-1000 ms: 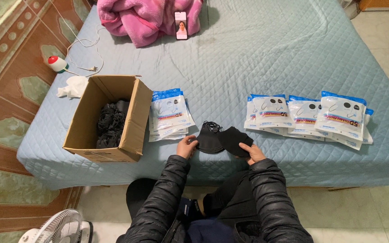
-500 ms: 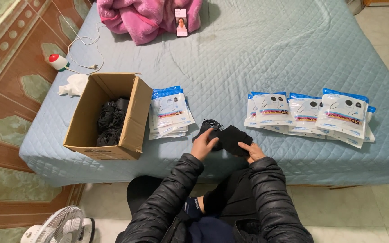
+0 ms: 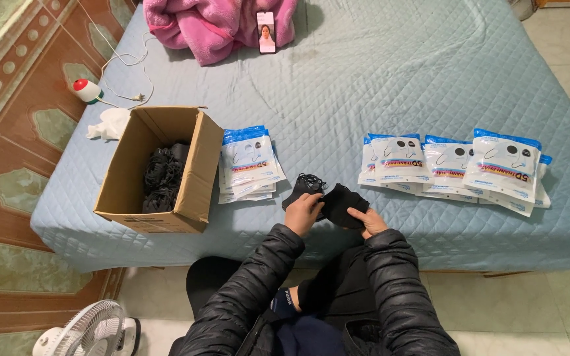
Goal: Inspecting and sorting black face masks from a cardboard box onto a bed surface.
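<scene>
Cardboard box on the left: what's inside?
The cardboard box is open-topped and holds a heap of black masks, loops tangled. The near wall hides the lower part, so how deep the heap goes cannot be seen.

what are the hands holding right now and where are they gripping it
Both hands are on a small stack of black face masks lying on the bed. The left hand covers its left half; the right hand pinches its lower right edge.

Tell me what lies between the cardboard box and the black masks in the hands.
In the head view, a stack of blue-and-white packets lies on the bedcover between the cardboard box and the black masks, close beside the box.
</scene>
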